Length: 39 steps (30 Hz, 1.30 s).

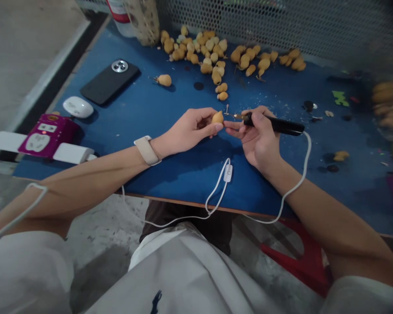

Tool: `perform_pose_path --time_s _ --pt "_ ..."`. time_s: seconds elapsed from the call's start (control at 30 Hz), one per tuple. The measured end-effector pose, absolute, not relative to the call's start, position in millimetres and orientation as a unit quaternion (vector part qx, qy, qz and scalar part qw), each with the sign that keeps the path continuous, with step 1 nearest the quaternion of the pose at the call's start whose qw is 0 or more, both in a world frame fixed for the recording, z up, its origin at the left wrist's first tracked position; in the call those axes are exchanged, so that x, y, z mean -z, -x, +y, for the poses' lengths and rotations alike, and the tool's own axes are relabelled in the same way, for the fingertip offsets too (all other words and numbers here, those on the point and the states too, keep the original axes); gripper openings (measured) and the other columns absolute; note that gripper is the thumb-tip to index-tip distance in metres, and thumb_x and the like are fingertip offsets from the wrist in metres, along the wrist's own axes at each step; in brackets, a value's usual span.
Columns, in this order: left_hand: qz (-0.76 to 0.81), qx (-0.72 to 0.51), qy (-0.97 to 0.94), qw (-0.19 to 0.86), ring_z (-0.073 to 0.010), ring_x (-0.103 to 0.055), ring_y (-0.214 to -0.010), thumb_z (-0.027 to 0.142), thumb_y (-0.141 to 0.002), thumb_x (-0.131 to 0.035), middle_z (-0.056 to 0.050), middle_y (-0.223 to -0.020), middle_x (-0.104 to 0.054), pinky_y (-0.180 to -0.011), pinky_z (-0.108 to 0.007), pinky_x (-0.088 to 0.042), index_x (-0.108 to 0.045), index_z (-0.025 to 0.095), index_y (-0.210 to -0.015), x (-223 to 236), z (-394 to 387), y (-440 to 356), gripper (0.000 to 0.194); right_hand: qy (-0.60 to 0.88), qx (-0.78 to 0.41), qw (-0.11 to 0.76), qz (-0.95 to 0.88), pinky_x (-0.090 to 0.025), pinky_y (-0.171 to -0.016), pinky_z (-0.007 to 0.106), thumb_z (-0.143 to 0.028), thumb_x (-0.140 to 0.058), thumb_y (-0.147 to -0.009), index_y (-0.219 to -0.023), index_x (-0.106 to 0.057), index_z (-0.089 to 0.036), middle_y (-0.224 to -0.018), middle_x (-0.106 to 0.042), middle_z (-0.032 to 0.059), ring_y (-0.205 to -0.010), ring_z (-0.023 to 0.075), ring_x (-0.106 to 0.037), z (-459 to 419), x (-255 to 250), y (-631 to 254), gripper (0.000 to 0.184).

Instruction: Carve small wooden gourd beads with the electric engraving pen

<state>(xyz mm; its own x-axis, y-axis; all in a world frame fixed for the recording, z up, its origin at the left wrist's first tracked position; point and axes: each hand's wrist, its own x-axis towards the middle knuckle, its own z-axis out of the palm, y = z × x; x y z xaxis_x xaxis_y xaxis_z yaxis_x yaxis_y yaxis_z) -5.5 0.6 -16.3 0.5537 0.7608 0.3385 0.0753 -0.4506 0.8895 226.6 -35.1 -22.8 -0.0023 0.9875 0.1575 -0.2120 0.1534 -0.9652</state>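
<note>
My left hand point(196, 127) pinches a small tan gourd point(217, 118) between thumb and fingers, above the blue table. My right hand point(260, 137) grips a black pen-shaped electric tool point(286, 125) with a brass collar and a thin tip. That tip points left at the gourd, very near it; whether they touch I cannot tell. A white cord point(306, 165) runs from the tool's back end over my right forearm and down past the table edge. An inline switch point(228, 173) lies on the table between my forearms.
Many small gourds point(212, 50) lie along the back, beside a perforated metal panel point(249, 26). A phone point(109, 82), a white rounded case point(77, 107) and a purple power socket point(49, 135) stand left. One gourd point(164, 80) lies apart. Pale shavings point(265, 102) are scattered near the tool.
</note>
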Motion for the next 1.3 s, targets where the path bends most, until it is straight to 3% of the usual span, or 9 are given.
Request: perform_pose_path --time_s 0.43,1.3 --pt "0.292 -0.376 -0.774 0.418 -0.0134 -0.064 -0.070 0.057 -0.115 -0.074 -0.002 -0.080 -0.072 -0.066 -0.029 -0.050 -0.067 0.021 -0.095 15.5 -1.2 6.3 0.042 0.412 -0.490 0.580 -0.504 -0.077 -0.094 0.043 -0.077 -0.093 -0.090 -0.096 -0.071 -0.033 -0.067 -0.063 -0.0062 -0.100 0.0275 -0.092 -33.3 28.9 -228.1 0.050" --pt "0.290 -0.369 -0.789 0.398 -0.0149 -0.057 -0.063 0.073 -0.112 -0.071 -0.001 -0.071 -0.067 -0.059 -0.033 -0.043 -0.062 0.024 -0.086 12.6 -0.8 5.3 0.056 0.427 -0.487 0.579 -0.496 -0.077 -0.095 0.043 -0.078 -0.095 -0.087 -0.092 -0.068 -0.033 -0.066 -0.060 -0.0072 -0.096 0.0260 -0.091 -37.0 22.9 -223.3 0.053"
